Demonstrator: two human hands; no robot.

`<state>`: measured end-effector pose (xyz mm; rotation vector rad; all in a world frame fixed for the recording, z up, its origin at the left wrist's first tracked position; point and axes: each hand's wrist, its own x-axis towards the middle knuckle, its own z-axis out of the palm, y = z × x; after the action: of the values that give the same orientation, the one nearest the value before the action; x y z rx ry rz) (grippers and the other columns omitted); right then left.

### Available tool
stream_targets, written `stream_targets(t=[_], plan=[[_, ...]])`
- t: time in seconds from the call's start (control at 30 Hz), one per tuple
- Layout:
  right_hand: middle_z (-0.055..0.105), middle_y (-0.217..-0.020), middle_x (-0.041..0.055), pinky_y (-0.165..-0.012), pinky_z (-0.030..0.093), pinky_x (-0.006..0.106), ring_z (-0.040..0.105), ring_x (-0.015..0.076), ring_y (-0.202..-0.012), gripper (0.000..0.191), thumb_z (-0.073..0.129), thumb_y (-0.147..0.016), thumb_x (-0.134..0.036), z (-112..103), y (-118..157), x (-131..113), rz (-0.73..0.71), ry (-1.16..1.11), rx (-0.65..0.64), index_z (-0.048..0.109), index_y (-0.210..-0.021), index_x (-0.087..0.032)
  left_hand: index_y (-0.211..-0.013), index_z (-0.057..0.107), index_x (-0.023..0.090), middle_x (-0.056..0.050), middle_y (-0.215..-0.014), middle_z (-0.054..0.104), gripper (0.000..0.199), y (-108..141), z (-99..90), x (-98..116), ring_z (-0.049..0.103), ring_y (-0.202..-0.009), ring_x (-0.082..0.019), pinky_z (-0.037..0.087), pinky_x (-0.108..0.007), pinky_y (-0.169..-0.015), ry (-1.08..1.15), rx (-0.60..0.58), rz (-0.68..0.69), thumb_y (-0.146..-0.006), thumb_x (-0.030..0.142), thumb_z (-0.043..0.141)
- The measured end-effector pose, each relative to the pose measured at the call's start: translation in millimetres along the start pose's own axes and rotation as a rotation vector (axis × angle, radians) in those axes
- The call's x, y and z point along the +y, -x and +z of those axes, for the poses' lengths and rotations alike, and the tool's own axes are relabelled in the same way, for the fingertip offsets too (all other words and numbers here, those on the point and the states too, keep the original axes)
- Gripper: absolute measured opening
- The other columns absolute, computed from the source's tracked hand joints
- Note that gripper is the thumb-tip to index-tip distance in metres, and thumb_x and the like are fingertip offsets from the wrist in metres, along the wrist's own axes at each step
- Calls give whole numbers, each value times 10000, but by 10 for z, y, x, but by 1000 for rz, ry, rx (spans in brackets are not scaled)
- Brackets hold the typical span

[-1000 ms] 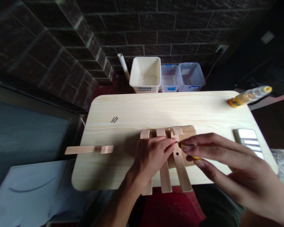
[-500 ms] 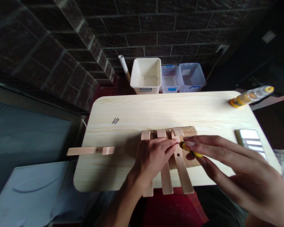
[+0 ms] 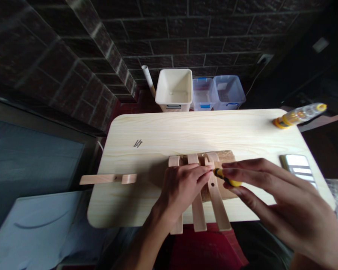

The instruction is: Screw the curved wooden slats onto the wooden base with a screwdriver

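Note:
My right hand (image 3: 281, 198) grips a yellow and black screwdriver (image 3: 227, 177) between thumb and fingers. The screwdriver lies nearly flat, its tip pointing left at the hooked end of a wooden strip (image 3: 219, 208) with a dark hole. Against that tip, the thumb and forefinger of my left hand (image 3: 183, 183) are pinched together; what they hold is too small to make out. The palm rests over two more wooden strips, the middle one (image 3: 198, 213) and the left one (image 3: 174, 161). All three lie across a brown wooden block (image 3: 228, 155), their ends jutting past the table's near edge.
On the table (image 3: 157, 127) lie another hooked wooden strip (image 3: 101, 179) at left and several dark screws (image 3: 138, 143). A clear bottle-shaped case with yellow ends (image 3: 300, 115) and a phone (image 3: 298, 167) are at right. Bins (image 3: 174, 88) stand behind the table.
My right fingers have shifted slightly to the right along the screwdriver handle. My left hand and the wooden strips have kept their place.

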<state>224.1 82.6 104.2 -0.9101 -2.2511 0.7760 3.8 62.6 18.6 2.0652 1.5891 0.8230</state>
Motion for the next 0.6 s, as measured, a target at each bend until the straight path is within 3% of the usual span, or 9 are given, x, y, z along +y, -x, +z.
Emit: stream_targets(t=[0.4, 0.6], plan=[[736, -1392, 52, -1066, 613, 302, 717, 229, -1281, 461, 657, -966, -105, -18, 4, -54, 65, -109, 11, 675, -1382, -303, -1122, 835, 315, 49, -851, 822, 184, -9, 0, -3, 726, -673, -118, 448, -267, -613, -8, -21, -14, -1022, 327, 680], [760, -1347, 51, -1021, 628, 280, 740, 217, -1237, 445, 654, -973, -109, -28, 22, -44, 69, -131, -6, 677, -1372, -304, -1105, 843, 292, 41, -836, 822, 167, -7, -2, 8, 701, -632, -108, 425, -267, -588, -9, -4, -7, -1000, 290, 714]])
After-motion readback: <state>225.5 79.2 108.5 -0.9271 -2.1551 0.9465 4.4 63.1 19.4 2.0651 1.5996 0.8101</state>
